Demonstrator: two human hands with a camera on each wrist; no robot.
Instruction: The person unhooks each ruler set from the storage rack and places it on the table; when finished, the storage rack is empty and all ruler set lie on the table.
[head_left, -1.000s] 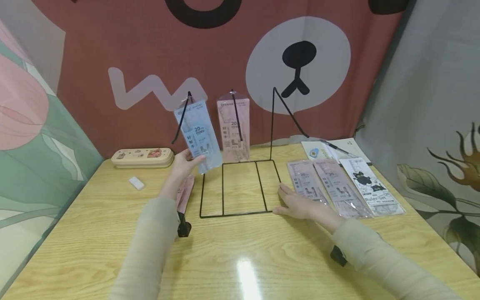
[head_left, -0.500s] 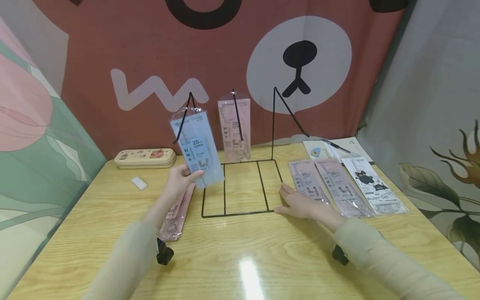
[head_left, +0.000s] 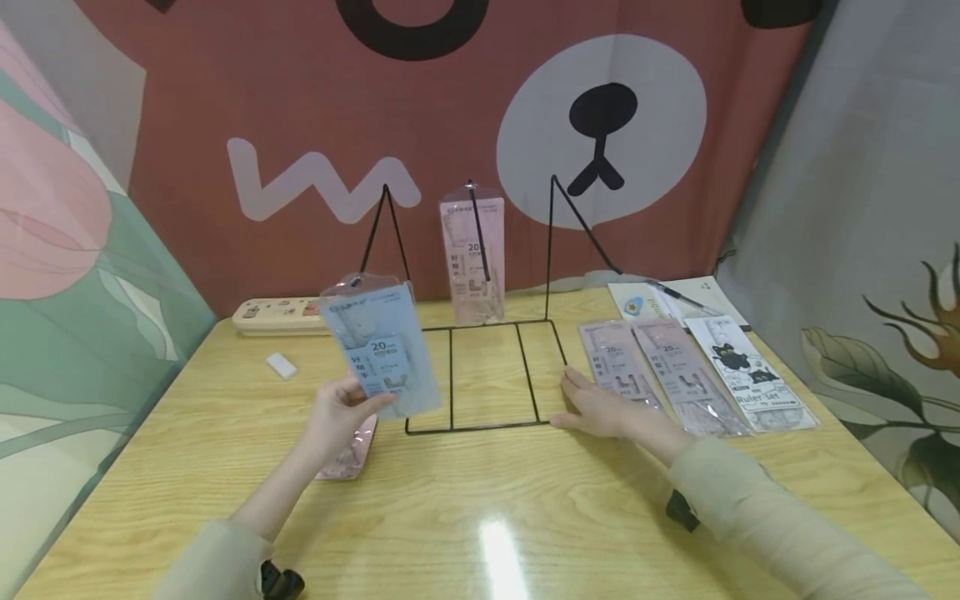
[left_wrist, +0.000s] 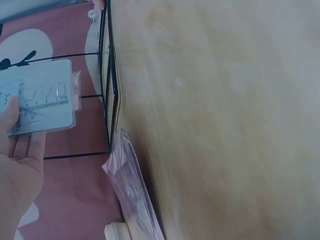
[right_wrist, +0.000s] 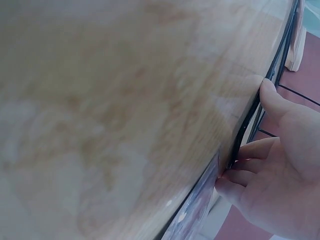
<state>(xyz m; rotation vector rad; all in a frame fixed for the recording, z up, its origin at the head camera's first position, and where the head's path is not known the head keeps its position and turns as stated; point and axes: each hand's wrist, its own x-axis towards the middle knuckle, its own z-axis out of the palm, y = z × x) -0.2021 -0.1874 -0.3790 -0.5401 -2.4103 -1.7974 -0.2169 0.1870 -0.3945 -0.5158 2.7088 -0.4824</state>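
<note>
My left hand (head_left: 341, 417) pinches the lower edge of a blue ruler set packet (head_left: 384, 354), thumb in front. The packet's clear top flap is at the tip of the left arm of the black wire rack (head_left: 489, 427); whether the arm still passes through the flap I cannot tell. In the left wrist view a ruler scale shows through the packet (left_wrist: 45, 100). A pink ruler set packet (head_left: 468, 237) hangs on the middle arm. My right hand (head_left: 600, 408) rests at the rack's front right corner, fingers extended along the side bar, thumb by the front bar.
Two pink packets (head_left: 678, 379) and a white cat-print ruler set (head_left: 750, 371) lie on the right. Behind them are a white booklet (head_left: 626, 293) and a pen (head_left: 682, 297). Another pink packet (head_left: 348, 458), an eraser (head_left: 281, 365) and a pencil case (head_left: 273, 317) are on the left.
My left hand has drawn the blue packet forward and down along the left arm, from near its back end to its tip. The right hand has stayed at the rack's corner.
</note>
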